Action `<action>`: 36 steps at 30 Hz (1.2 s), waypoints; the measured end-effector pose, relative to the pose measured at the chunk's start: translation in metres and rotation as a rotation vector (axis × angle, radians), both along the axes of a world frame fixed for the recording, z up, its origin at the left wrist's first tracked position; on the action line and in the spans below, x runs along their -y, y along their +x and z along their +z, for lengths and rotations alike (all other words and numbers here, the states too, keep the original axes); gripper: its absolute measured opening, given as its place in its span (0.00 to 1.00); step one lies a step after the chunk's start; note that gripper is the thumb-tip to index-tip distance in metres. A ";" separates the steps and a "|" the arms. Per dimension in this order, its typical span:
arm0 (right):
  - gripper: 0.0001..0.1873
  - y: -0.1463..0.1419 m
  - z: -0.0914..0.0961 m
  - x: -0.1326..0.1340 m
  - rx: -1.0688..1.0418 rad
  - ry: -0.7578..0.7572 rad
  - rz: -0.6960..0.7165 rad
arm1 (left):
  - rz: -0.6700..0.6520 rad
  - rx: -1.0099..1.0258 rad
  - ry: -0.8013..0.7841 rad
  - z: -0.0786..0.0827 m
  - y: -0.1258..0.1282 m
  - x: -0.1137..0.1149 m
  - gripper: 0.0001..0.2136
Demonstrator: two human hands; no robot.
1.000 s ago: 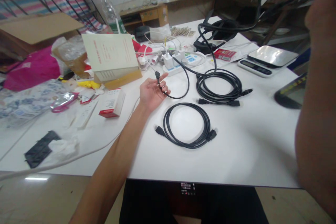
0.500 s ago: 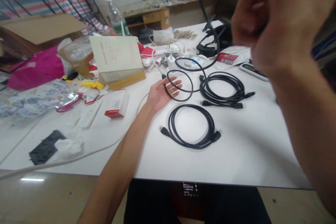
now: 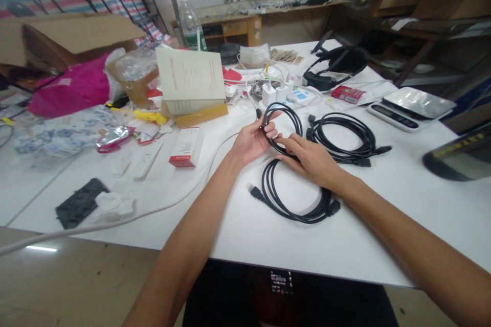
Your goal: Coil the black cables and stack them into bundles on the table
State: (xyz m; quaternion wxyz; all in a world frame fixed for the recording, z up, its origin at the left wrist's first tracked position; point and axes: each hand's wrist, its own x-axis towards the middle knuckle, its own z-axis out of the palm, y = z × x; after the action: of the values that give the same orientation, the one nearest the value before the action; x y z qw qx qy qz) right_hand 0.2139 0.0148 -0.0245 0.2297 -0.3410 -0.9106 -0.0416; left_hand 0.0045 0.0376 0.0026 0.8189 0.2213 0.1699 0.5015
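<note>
My left hand is closed round one side of a black cable wound into a few loops above the white table. A dark connector shows at that hand's fingertips. My right hand reaches in from the right, its fingers bent and gripping the lower edge of the same loops; its thumb is partly out of sight. Just below lies a coiled black cable with a connector at each side, partly covered by my right hand. To the right rest further coiled black cables with several connectors.
Left on the white table are a red-and-white box, a black plastic piece and a white cord. A cream box, white chargers and a headset stand behind. A scale and dark cylinder are right.
My right hand has come down from high at the upper right to the loops. The raised cable length is now gathered into the coil, and my left fingers have closed on it. The view has shifted right.
</note>
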 end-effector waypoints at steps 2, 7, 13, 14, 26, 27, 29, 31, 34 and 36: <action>0.27 0.002 0.001 -0.001 -0.040 0.058 0.034 | 0.013 -0.003 -0.016 0.005 0.005 0.005 0.17; 0.20 0.004 0.001 -0.002 -0.100 0.112 0.065 | 0.019 -0.007 0.006 0.016 0.016 0.015 0.17; 0.15 0.004 0.006 0.001 -0.043 0.019 0.026 | 0.105 -0.163 0.053 0.023 0.019 0.021 0.17; 0.14 0.004 0.007 0.001 -0.022 0.013 0.021 | 0.113 -0.209 0.068 0.023 0.019 0.021 0.17; 0.40 0.012 0.013 0.008 0.085 0.050 -0.090 | 0.050 -0.399 0.132 0.017 0.020 0.024 0.23; 0.38 0.012 0.013 0.008 0.077 0.037 -0.096 | 0.017 -0.412 0.135 0.018 0.020 0.024 0.23; 0.36 0.013 0.013 0.008 0.041 0.015 -0.107 | -0.040 -0.425 0.174 0.018 0.021 0.024 0.22; 0.33 0.014 0.014 0.007 -0.019 0.006 -0.121 | -0.066 -0.436 0.266 0.016 0.021 0.022 0.23; 0.28 0.017 0.016 0.006 -0.130 0.016 -0.166 | -0.092 -0.512 0.432 0.008 0.020 0.018 0.25; 0.28 0.018 0.019 0.004 -0.208 0.042 -0.211 | -0.124 -0.624 0.537 0.001 0.018 0.015 0.26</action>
State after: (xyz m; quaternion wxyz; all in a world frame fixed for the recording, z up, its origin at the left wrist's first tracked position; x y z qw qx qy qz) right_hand 0.2322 0.0104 -0.0055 0.3241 -0.4323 -0.8401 -0.0488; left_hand 0.0228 0.0230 0.0032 0.6700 0.5783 0.2593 0.3866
